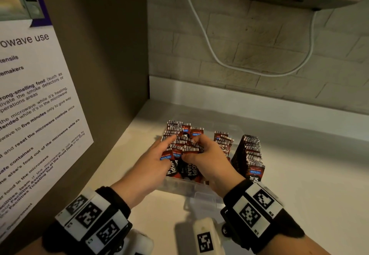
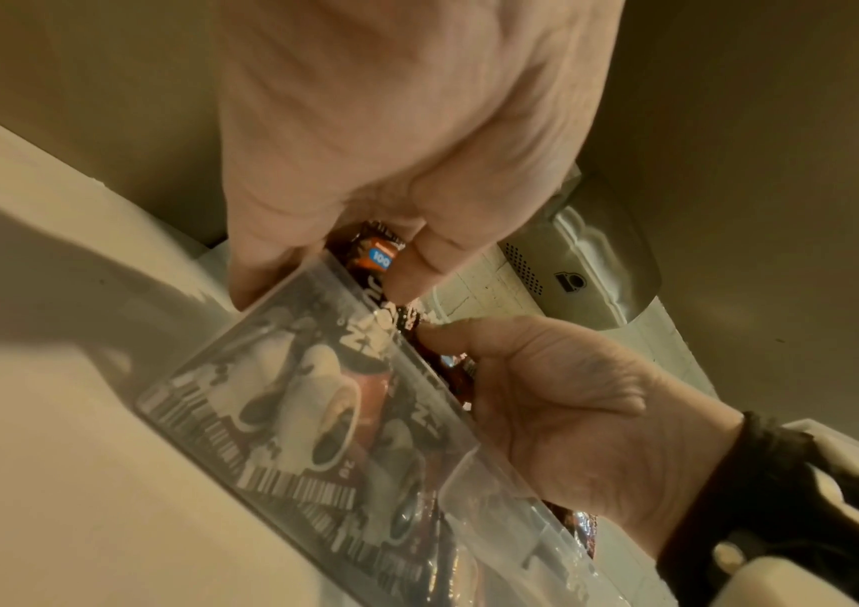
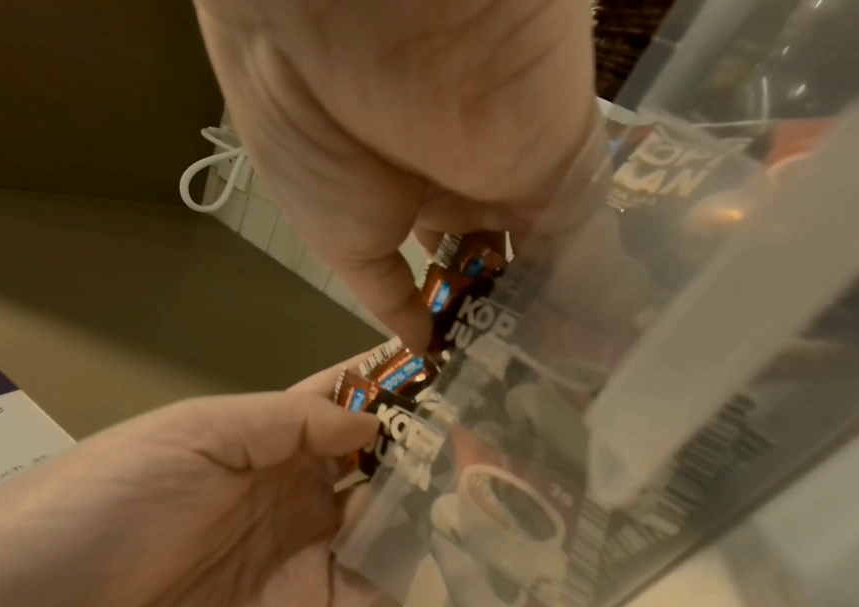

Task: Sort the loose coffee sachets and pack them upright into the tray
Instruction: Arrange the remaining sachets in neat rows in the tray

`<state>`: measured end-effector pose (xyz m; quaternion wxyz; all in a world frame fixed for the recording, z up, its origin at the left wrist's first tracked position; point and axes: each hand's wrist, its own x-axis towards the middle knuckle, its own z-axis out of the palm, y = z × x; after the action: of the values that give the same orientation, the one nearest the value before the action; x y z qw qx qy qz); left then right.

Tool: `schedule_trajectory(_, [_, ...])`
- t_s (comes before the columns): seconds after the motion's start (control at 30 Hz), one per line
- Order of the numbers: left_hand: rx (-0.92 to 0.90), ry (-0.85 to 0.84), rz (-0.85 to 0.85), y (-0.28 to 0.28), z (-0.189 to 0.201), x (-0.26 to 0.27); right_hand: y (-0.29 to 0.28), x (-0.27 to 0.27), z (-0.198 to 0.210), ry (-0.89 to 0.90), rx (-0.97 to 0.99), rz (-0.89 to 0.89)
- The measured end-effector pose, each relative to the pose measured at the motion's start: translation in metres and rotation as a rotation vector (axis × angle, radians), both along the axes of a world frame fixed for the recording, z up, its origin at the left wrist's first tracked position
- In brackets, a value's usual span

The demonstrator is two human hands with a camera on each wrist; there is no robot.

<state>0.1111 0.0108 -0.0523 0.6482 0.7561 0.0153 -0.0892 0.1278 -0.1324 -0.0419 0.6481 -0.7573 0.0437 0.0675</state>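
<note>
The left hand [image 1: 157, 158] reaches from 7 o'clock into the left part of the clear plastic tray [image 1: 179, 186], palm down, wrist low over the near wall. Its forefinger lies stretched out across the barcoded tops of the standing coffee sachets [image 1: 177, 134] toward 1 o'clock, while the thumb and the remaining fingers close on the front sachets of the row; the right wrist view shows that thumb [image 3: 313, 415] pressed against the face of a brown sachet [image 3: 391, 410] just inside the tray wall. So this hand is partly closed and pinching sachets.

The right hand [image 1: 207, 154] comes in from 5 o'clock, knuckles up, fingers curled down into the same bundle at the tray's middle. In the left wrist view its thumb and curled forefinger [image 2: 448, 328] meet on the sachet tops beside the tray's edge: a closed grip on the sachets. The two hands nearly touch, thumbs facing each other over the row.

The sachets stand upright in the tray, red-brown with blue labels, printed fronts toward the person. Toward 3 o'clock of the right hand a second, shorter row [image 1: 223, 140] stands in the tray. Further right, just outside the tray as far as the head view shows, a leaning stack of sachets [image 1: 251, 154] rests on the pale counter [image 1: 309, 174].

A printed notice [image 1: 36, 105] hangs on the wall at 9 o'clock, and a white cable [image 1: 209, 41] loops down the brick wall at 12 o'clock.
</note>
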Motion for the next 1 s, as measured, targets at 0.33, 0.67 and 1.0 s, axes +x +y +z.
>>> schedule_trajectory(0.33, [0.001,-0.047,-0.003,-0.0011,0.0006,-0.0014,0.0047,-0.0008,0.0023,0.005,0.001,0.044])
schedule_trajectory(0.67, [0.116,-0.111,-0.033,0.0008,0.0009,0.0063,-0.0020,0.0012,0.0072,0.016,-0.029,-0.007])
schedule_trajectory(1.0, [0.140,-0.150,-0.030,0.0008,-0.0033,0.0062,0.0003,0.0056,0.0045,-0.079,-0.061,-0.107])
